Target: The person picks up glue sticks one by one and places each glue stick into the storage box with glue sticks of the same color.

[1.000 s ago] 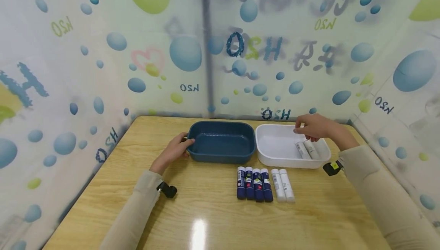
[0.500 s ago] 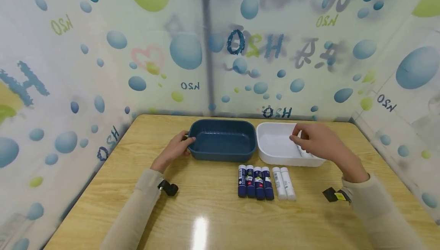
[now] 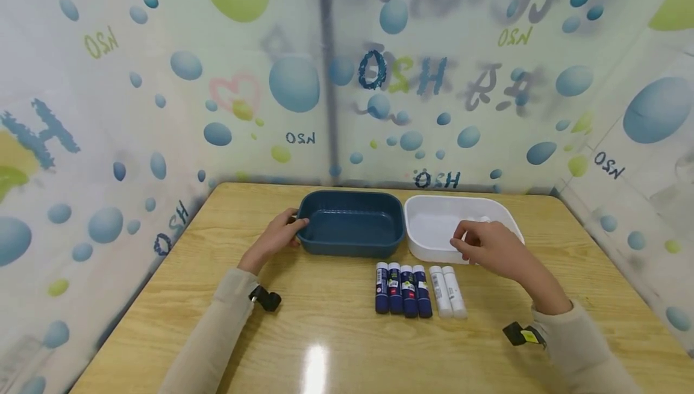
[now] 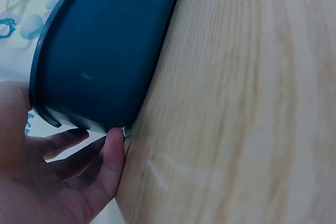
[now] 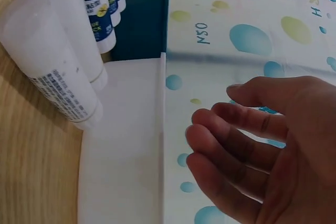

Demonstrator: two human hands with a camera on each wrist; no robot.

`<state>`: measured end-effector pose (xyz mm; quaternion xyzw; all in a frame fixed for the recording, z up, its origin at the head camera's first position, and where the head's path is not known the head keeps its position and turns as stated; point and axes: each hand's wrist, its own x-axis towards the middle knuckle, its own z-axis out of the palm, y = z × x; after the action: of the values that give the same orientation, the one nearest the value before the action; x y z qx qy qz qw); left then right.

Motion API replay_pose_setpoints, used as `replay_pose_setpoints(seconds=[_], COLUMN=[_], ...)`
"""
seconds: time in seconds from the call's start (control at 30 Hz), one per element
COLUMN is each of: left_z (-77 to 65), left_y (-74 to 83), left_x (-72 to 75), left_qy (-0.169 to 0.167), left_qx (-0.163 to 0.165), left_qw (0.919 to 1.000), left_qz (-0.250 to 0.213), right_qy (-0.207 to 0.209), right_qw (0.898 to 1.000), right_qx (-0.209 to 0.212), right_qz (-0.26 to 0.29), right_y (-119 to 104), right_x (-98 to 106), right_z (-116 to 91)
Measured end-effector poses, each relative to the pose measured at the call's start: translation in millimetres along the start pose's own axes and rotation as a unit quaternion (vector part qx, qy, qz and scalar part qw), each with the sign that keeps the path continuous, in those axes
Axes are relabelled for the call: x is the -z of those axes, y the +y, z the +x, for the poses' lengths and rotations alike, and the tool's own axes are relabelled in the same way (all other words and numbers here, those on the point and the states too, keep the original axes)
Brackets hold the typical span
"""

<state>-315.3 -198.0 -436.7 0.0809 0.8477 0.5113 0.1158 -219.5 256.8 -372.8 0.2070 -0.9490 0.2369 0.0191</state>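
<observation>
My left hand (image 3: 278,234) grips the left end of a dark blue tray (image 3: 352,248), thumb over the rim and fingers against the outer wall. The left wrist view shows those fingers (image 4: 114,153) under the tray's end. Over the front edge of a white tray (image 3: 434,253), my right hand (image 3: 494,249) hangs with loosely curled fingers and holds nothing. Behind it, just a bit of a white glue stick (image 3: 484,219) shows inside that tray. In front of the trays lie several blue glue sticks (image 3: 409,291) and two white glue sticks (image 3: 454,291), side by side.
Both trays stand next to each other near the back of the wooden table (image 3: 303,328). A patterned curtain wall (image 3: 244,159) rises behind the table edge. Cameras are strapped at both wrists, including the left wrist camera (image 3: 265,299).
My right hand has drawn back from above the white tray's inside toward its front edge, partly covering the white glue sticks in it. My left hand stays on the blue tray.
</observation>
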Motion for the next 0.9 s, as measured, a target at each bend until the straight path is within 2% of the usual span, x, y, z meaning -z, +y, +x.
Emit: replay_pose_setpoints(seconds=[0.13, 0.37, 0.53, 0.9], left_z=[-4.4, 5.7, 5.9, 8.0], left_y=[7.5, -10.8, -19.0, -16.4], left_x=[0.6, -2.4, -3.4, -4.5], left_qy=[-0.005, 0.007, 0.014, 0.015], left_qx=[0.006, -0.004, -0.011, -0.011], left_qw=[1.0, 1.0, 0.9998, 0.9997], left_qz=[0.0, -0.002, 0.005, 0.014], right_qy=[-0.025, -0.061, -0.085, -0.136], right_qw=[1.0, 0.998, 0.996, 0.99], right_qx=[0.001, 0.0, 0.004, -0.011], right_qz=[0.008, 0.013, 0.021, 0.044], right_y=[1.4, 4.5, 9.1, 12.5], right_x=[-6.2, -9.9, -11.9, -12.2], right_z=[0.8, 0.3, 1.2, 1.6])
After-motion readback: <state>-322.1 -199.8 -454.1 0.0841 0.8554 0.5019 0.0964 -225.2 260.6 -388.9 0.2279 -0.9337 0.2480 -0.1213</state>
